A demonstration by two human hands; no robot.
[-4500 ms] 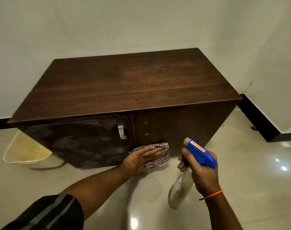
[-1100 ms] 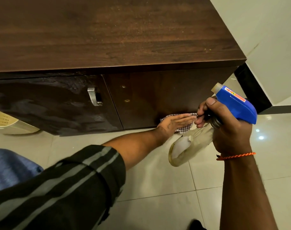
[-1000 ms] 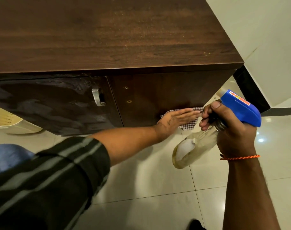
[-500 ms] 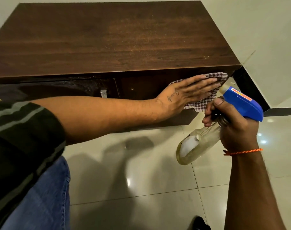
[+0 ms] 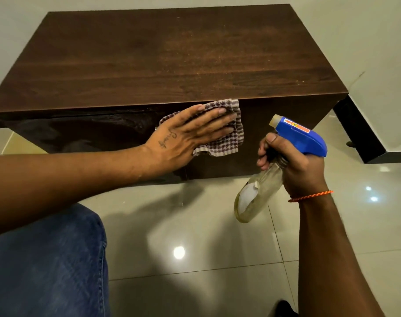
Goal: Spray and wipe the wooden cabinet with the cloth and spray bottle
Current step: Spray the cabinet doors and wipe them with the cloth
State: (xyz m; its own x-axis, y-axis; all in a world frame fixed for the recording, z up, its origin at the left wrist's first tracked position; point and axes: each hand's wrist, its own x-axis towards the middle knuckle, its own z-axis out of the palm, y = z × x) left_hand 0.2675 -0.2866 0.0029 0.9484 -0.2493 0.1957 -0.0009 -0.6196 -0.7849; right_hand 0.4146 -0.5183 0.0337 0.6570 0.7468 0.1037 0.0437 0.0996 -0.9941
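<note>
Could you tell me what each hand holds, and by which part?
Right hand: spray bottle, by its neck. Left hand: flat on cloth, no grip.

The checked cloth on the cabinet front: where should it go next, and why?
Probably slide it right along the front. The left hand presses the checked cloth flat just under the top edge of the wooden cabinet, while the panel toward the right corner shows no wet sheen.

Pale walls (image 5: 366, 30), black skirting (image 5: 359, 133), glossy floor tiles (image 5: 195, 225) mirroring small lights
</note>
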